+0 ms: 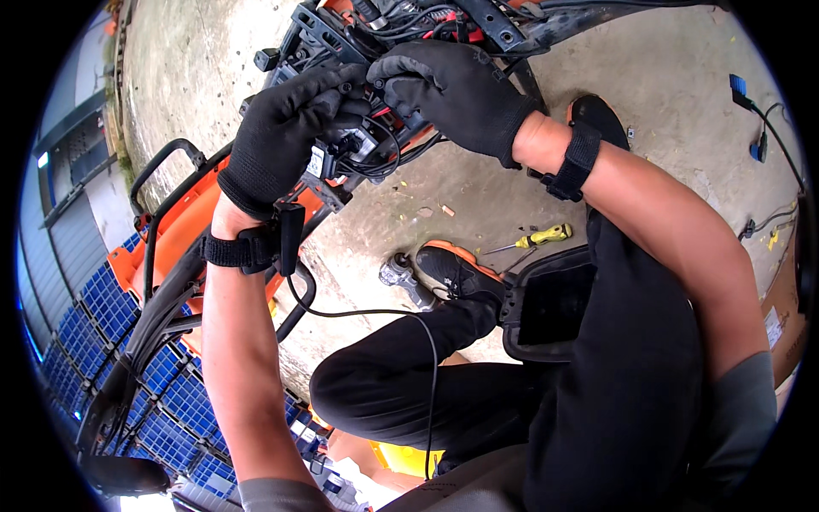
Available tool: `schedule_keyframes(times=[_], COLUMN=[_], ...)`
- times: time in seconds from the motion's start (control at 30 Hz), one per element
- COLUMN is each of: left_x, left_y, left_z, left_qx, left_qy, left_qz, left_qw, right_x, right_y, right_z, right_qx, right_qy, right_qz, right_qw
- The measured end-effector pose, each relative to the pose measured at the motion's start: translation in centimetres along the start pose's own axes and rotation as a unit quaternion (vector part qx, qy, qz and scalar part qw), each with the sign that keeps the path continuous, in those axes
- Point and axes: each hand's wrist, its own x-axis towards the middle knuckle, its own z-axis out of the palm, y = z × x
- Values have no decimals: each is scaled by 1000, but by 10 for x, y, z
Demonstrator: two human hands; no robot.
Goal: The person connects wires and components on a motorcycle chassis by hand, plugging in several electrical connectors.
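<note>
Both my hands wear black knit gloves and meet at the wiring of an orange and black vehicle frame. My left hand (277, 128) is closed, its thumb and fingers pinched around something small and dark. Right beside it, my right hand (456, 98) is curled with its fingertips pressed together; what lies in them is hidden. Under the hands hang a bundle of black cables (388, 162) and a grey-white connector block (363, 149). A black metal bracket (320, 34) and a red-covered wire part (452, 26) sit just beyond the fingers.
On the concrete floor lie a grey power driver (405, 277) and a yellow-handled screwdriver (546, 235) near my shoes. Orange body panels (192, 226) and a black tubular rail (166, 158) stand at left. Blue plastic crates (175, 384) are stacked lower left. A cable (367, 312) runs from my left wrist.
</note>
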Motion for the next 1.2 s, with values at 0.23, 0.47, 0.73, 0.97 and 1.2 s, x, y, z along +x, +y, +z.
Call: schedule_keyframes(times=[0.23, 0.47, 0.73, 0.97, 1.2], left_x=[-1, -3, -3, -4, -7], left_y=[7, 15, 16, 14, 16], left_z=[3, 4, 7, 13, 13], left_qx=[1, 76, 75, 90, 55], left_qy=[18, 33, 35, 67, 66], left_qz=[-5, 13, 23, 41, -10], left_qw=[1000, 996, 996, 993, 996], right_x=[0, 1, 0, 1, -1], right_y=[2, -1, -2, 1, 2], right_z=[0, 1, 0, 0, 3], right_qx=[32, 70, 26, -2, 39], right_qy=[-11, -12, -10, -7, -3], right_qz=[27, 72, 42, 9, 23], right_qw=[999, 995, 999, 1000, 999])
